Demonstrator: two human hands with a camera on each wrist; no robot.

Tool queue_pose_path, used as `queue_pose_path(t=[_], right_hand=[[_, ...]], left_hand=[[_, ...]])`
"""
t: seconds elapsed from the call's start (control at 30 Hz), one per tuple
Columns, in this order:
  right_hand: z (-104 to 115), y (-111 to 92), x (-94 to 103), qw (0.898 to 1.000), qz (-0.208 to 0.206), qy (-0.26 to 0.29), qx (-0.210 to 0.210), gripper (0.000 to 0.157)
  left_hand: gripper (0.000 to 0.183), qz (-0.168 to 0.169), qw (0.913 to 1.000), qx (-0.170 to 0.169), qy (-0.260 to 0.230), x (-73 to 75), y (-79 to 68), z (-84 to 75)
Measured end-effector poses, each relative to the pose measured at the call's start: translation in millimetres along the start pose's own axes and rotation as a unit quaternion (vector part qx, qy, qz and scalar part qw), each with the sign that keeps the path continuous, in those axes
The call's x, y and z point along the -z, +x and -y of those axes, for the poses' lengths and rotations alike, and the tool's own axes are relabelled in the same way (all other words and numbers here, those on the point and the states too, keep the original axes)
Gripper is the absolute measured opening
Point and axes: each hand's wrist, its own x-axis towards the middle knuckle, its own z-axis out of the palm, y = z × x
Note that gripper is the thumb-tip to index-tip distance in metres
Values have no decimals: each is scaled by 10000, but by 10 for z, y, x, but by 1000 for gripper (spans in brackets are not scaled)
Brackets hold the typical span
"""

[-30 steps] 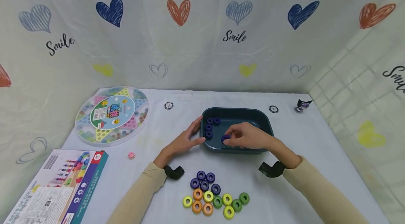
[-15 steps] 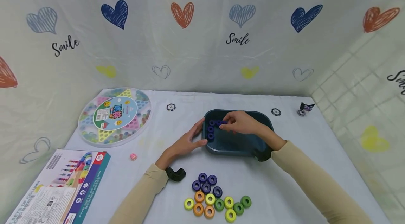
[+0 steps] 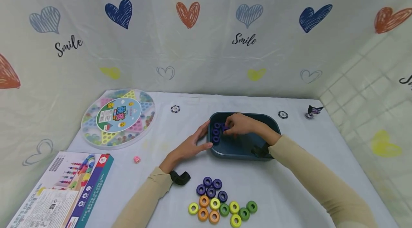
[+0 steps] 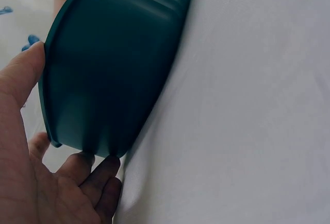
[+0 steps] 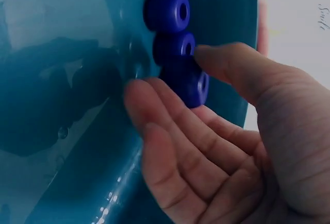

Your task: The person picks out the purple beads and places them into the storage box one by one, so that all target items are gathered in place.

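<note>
In the head view my left hand (image 3: 192,145) lies along the left end of a dark teal tray (image 3: 244,154), fingers extended on its side and thumb at the front corner. The left wrist view has the thumb on the rim and fingertips against the outer wall of the tray (image 4: 113,69). My right hand (image 3: 239,125) reaches inside, toward the back left corner, thumb and fingers about a purple ring bead (image 3: 224,127). Beside it a column of purple beads (image 3: 216,132) lines the left wall. In the right wrist view the right hand (image 5: 221,136) partly hides the beads (image 5: 172,10).
In front of the tray lie loose ring beads: purple (image 3: 210,192), orange (image 3: 203,214), yellow (image 3: 234,207) and green (image 3: 244,214). A round marble game board (image 3: 148,97) and a flat box (image 3: 61,188) are at left. A small figurine (image 3: 312,112) stands at the back right.
My right hand has carried a purple bead from the front of the tray to the back left, near the column. The left hand stays at the tray's end.
</note>
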Motion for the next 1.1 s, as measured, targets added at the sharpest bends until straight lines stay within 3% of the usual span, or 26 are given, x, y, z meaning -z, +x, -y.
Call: queue_pose_path(t=[0.17,0.43,0.63,0.93,1.1], right_hand=[[14,34,-16,9994,289,-116,-132,33],[-5,86,-51,9985,404,-156,-342,33],[-1,85,-56,9989,301,25,-367,25],[-31,87,-65,9994,243,48,-227,13],[17,35,-35,9996,187,63,-206,12]], left_hand=[[76,63,9998,47,178,15,-19,-88],[76,54,9999,-12,100,13,-16,-73],[76,49,9999,-9,144,9,-19,-87],[78,-178,9996,39,201,-55,51,262],[78,-214,9996,-34,205,-63,62,320]])
